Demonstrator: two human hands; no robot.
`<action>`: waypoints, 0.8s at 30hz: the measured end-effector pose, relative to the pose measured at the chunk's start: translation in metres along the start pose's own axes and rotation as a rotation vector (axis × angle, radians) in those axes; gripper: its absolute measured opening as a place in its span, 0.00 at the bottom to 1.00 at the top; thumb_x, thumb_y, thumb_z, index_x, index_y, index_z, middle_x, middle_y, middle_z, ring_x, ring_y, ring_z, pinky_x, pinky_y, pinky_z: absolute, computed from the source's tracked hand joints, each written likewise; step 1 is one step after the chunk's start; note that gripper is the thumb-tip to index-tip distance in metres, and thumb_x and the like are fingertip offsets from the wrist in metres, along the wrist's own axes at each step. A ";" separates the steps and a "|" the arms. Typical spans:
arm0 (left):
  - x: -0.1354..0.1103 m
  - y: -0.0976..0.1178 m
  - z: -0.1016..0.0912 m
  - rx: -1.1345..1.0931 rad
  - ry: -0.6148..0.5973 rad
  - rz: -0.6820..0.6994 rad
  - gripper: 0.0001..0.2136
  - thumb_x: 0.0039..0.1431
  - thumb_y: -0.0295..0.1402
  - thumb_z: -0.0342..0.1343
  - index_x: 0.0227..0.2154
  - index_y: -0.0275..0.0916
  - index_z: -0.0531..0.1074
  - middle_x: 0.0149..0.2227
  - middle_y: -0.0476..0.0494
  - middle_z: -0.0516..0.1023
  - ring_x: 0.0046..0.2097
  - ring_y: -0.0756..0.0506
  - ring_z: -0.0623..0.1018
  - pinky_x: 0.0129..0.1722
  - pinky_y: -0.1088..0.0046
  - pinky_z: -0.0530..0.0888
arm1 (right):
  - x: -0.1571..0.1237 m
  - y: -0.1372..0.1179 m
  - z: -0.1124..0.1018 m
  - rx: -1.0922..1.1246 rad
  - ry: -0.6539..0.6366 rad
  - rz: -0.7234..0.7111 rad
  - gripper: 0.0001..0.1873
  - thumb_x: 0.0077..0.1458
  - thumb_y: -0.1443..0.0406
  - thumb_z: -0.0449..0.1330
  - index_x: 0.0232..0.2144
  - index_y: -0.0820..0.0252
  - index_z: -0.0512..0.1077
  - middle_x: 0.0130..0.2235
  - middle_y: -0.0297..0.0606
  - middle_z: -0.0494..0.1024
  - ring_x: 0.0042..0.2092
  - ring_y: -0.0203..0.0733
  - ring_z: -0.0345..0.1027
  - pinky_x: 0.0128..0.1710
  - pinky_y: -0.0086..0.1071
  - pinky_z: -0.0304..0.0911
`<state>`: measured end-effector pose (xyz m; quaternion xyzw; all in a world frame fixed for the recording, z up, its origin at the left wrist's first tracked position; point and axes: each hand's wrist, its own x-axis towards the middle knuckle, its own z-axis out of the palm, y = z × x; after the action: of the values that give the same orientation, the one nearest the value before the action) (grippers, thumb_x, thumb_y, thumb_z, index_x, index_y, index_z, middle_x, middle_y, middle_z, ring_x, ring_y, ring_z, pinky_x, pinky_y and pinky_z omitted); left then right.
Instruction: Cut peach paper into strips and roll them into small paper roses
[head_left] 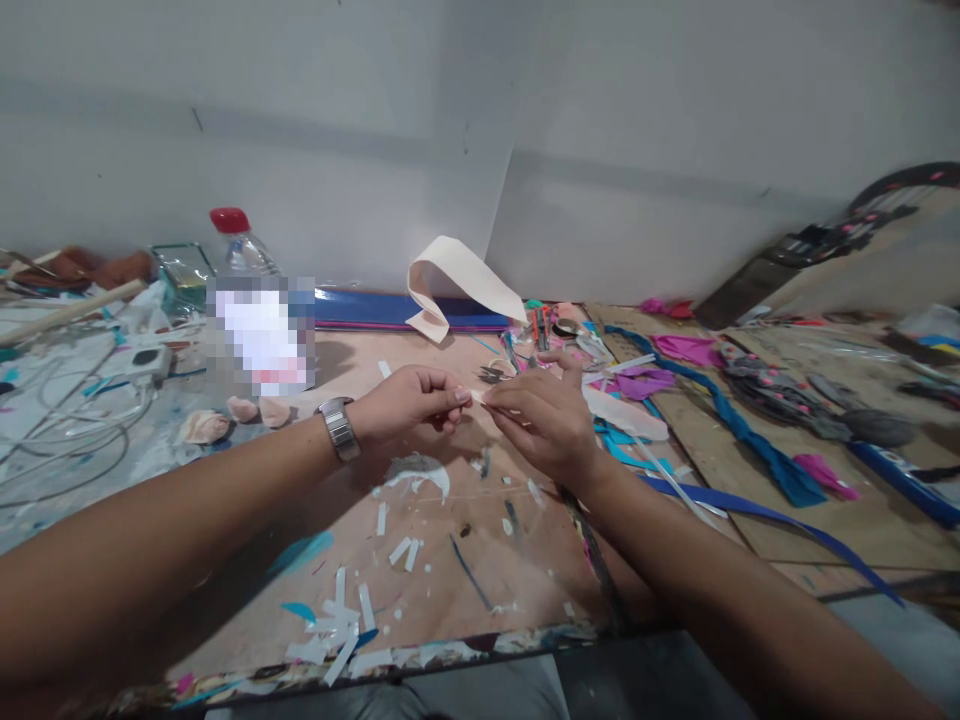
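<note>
Over the middle of the table, my left hand (433,397), with a metal-banded watch (339,428) on its wrist, pinches one end of a small pale peach piece (478,397). The fingertips of my right hand (546,410) close on the other end. Fingers cover most of the piece, so its shape is unclear. Just beyond the right fingers lie the dark blades of a small tool (493,374). A curled cream strip (461,265) stands behind the hands. Rolled peach flower-like pieces (206,427) rest on the left, by the watch.
A red-capped bottle (231,222), partly blurred out, stands at the back left near a white cabled adapter (150,362). White paper scraps (341,620) litter the near edge. Blue ribbon (780,512), cardboard (795,540) and a dark cylinder (742,285) occupy the right. A wall rises behind.
</note>
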<state>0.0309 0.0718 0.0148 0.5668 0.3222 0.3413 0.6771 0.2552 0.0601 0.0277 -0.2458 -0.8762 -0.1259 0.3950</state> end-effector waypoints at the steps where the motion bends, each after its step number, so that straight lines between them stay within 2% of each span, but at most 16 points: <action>1: 0.000 0.000 0.000 0.004 -0.003 -0.003 0.24 0.48 0.53 0.70 0.28 0.33 0.74 0.23 0.50 0.74 0.26 0.53 0.72 0.31 0.75 0.69 | 0.000 0.000 -0.001 -0.005 0.003 -0.009 0.06 0.61 0.70 0.64 0.38 0.53 0.73 0.36 0.30 0.85 0.37 0.40 0.78 0.58 0.48 0.52; 8: -0.001 0.002 -0.004 0.126 -0.065 0.010 0.22 0.54 0.51 0.68 0.29 0.34 0.72 0.26 0.47 0.77 0.29 0.52 0.75 0.32 0.75 0.70 | -0.001 0.004 0.000 0.001 -0.007 0.003 0.05 0.63 0.69 0.63 0.39 0.53 0.71 0.35 0.31 0.85 0.38 0.41 0.78 0.58 0.49 0.52; 13: 0.000 -0.001 -0.007 0.262 0.030 0.179 0.20 0.50 0.41 0.72 0.39 0.34 0.74 0.32 0.47 0.78 0.31 0.51 0.76 0.32 0.76 0.71 | -0.005 0.005 0.004 0.020 -0.033 0.017 0.05 0.63 0.69 0.62 0.40 0.52 0.72 0.38 0.31 0.85 0.40 0.43 0.79 0.56 0.47 0.54; 17: -0.002 -0.001 -0.005 0.368 0.083 0.265 0.15 0.58 0.42 0.67 0.37 0.33 0.76 0.31 0.45 0.78 0.31 0.51 0.76 0.32 0.76 0.72 | -0.006 0.005 0.006 0.029 -0.052 0.008 0.06 0.63 0.69 0.63 0.40 0.53 0.72 0.37 0.30 0.85 0.40 0.42 0.79 0.56 0.46 0.53; 21: -0.005 0.002 0.000 0.348 0.100 0.245 0.16 0.60 0.43 0.65 0.38 0.34 0.77 0.35 0.43 0.80 0.31 0.51 0.78 0.33 0.75 0.74 | -0.006 0.005 0.005 0.039 -0.061 0.004 0.06 0.63 0.70 0.63 0.40 0.53 0.73 0.37 0.30 0.85 0.40 0.40 0.78 0.57 0.45 0.52; 24: -0.005 0.003 0.001 0.376 0.081 0.225 0.16 0.62 0.45 0.62 0.35 0.33 0.76 0.31 0.44 0.79 0.31 0.50 0.78 0.33 0.76 0.74 | -0.004 0.003 0.004 0.037 -0.063 0.003 0.05 0.63 0.69 0.63 0.39 0.53 0.73 0.37 0.29 0.85 0.39 0.39 0.78 0.58 0.46 0.51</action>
<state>0.0284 0.0673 0.0178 0.7012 0.3418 0.3711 0.5038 0.2570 0.0632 0.0219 -0.2434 -0.8901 -0.1012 0.3717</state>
